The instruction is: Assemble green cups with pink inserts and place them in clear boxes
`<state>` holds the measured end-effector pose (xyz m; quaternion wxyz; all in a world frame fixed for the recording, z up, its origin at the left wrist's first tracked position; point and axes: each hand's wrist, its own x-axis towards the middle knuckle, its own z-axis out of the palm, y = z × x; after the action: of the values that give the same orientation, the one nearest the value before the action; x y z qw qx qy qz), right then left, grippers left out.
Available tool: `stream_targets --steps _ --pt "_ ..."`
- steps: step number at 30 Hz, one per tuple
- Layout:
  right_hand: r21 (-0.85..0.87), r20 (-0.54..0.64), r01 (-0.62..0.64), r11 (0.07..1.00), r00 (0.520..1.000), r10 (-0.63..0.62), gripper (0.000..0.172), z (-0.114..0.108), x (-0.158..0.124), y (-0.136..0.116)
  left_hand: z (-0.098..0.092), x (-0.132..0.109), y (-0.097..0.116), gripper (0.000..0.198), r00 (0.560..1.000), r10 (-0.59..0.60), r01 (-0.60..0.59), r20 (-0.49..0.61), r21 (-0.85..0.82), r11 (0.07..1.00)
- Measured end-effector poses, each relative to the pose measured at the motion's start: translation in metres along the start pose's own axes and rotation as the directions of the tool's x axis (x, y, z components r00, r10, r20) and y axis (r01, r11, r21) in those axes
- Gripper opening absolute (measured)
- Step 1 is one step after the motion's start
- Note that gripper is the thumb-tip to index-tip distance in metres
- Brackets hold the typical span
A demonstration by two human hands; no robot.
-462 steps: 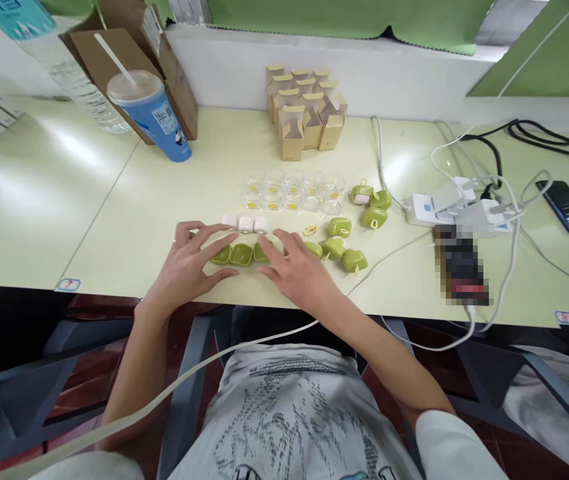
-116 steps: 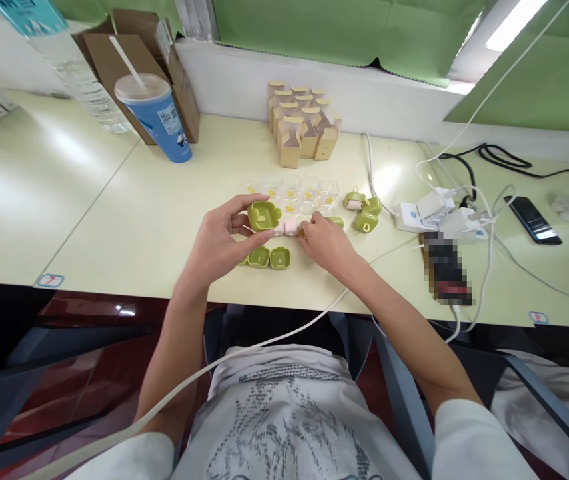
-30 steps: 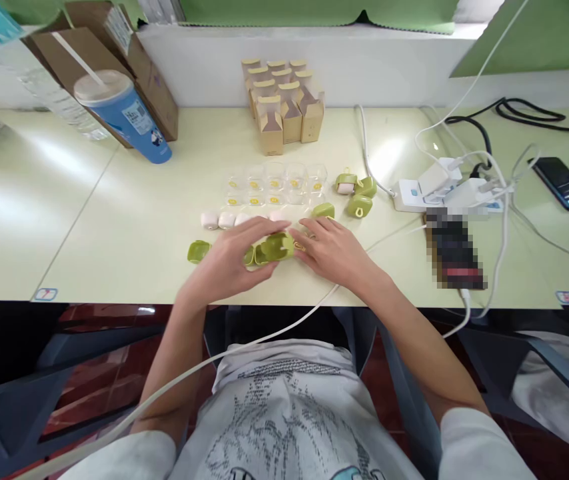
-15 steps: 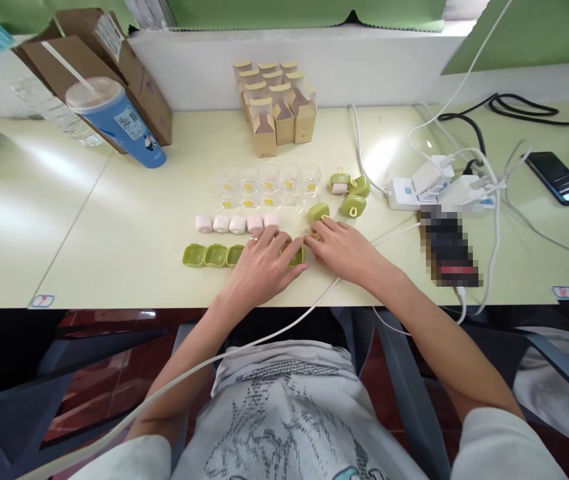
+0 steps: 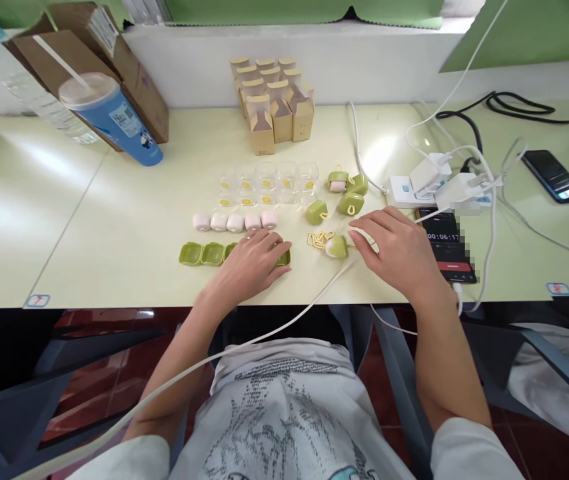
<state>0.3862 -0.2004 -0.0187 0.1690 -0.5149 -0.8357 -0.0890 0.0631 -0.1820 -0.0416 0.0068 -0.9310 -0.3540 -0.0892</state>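
Observation:
My left hand [image 5: 252,263] lies across a row of small green cups [image 5: 213,253], fingers extended and hiding several of them. Its fingertips are close to a row of pale pink rounded pieces [image 5: 235,223]. My right hand [image 5: 397,250] hovers at the right, thumb and fingers apart. Just left of its fingertips sits a small green cap with a pale piece [image 5: 337,247], a yellow loop pointing toward the hand. Loose yellow loops [image 5: 318,238] lie beside it. Other green capped pieces [image 5: 317,212] with yellow loops are grouped above, one showing pink [image 5: 337,182].
Clear plastic covers with yellow marks [image 5: 266,181] stand behind the pink pieces. Open cardboard boxes [image 5: 280,113] are at the back. A blue cup [image 5: 129,127], a power strip [image 5: 404,192], a phone with a timer [image 5: 444,243], another phone [image 5: 556,177] and white cables surround the area.
My right hand has moved right, uncovering the yellow loops and the green-capped pale piece. My left hand has shifted slightly left along the green cups.

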Motion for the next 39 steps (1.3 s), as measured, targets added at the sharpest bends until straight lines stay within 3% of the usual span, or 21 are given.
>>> stream_targets --steps 4,7,9,13,19,23,27,30,31,35,37,39 --pt "-0.138 0.092 -0.011 0.990 0.995 0.024 0.033 -0.006 -0.007 0.003 -0.010 -0.002 0.008 0.046 0.992 0.018 -0.024 -0.123 -0.048 0.999" --pt "-0.138 0.174 -0.019 0.990 0.984 0.043 0.033 -0.009 -0.011 0.008 -0.019 -0.003 0.027 0.035 0.970 0.088 -0.129 -0.226 -0.176 0.976" --pt "-0.102 0.212 -0.044 0.994 0.975 0.065 0.032 -0.014 -0.015 0.013 -0.022 -0.005 0.042 0.029 0.971 0.166 -0.209 -0.174 -0.274 0.939" --pt "-0.053 0.290 -0.115 0.992 0.949 0.125 0.027 -0.027 -0.029 0.026 -0.015 -0.005 0.063 0.024 0.940 0.338 -0.297 0.039 -0.392 0.871" --pt "0.083 0.512 -0.076 0.994 0.859 0.023 0.028 -0.027 -0.043 0.035 0.004 -0.003 0.071 0.018 0.905 0.421 -0.345 0.058 -0.478 0.808" --pt "0.141 0.511 -0.076 0.987 0.860 -0.007 0.006 -0.023 -0.030 0.029 0.007 0.002 0.067 0.020 0.932 0.362 -0.308 0.012 -0.501 0.809" --pt "0.129 0.353 -0.161 0.978 0.930 0.107 0.019 -0.022 -0.014 0.016 0.001 0.005 0.056 0.026 0.956 0.290 -0.261 -0.044 -0.579 0.772" --pt "0.080 0.268 -0.138 0.987 0.957 0.112 0.057 -0.017 -0.001 0.000 -0.007 0.005 0.046 0.025 0.975 0.167 -0.221 -0.146 -0.627 0.747" --pt "0.066 0.290 -0.119 0.991 0.952 0.095 0.058 -0.014 0.004 -0.005 -0.009 0.005 0.042 0.024 0.975 0.104 -0.205 -0.195 -0.630 0.749" --pt "0.162 0.394 -0.140 0.977 0.917 0.066 0.031 -0.001 0.017 -0.013 -0.014 0.004 0.030 0.015 0.918 -0.131 -0.138 -0.373 -0.614 0.777" --pt "0.315 0.324 -0.196 0.929 0.942 0.090 0.028 0.001 0.019 -0.014 -0.014 0.003 0.027 0.012 0.887 -0.211 -0.110 -0.410 -0.632 0.767" --pt "0.539 0.193 -0.213 0.815 0.973 0.127 0.030 0.000 0.022 -0.020 -0.012 0.002 0.025 0.021 0.883 -0.234 -0.098 -0.406 -0.647 0.756"
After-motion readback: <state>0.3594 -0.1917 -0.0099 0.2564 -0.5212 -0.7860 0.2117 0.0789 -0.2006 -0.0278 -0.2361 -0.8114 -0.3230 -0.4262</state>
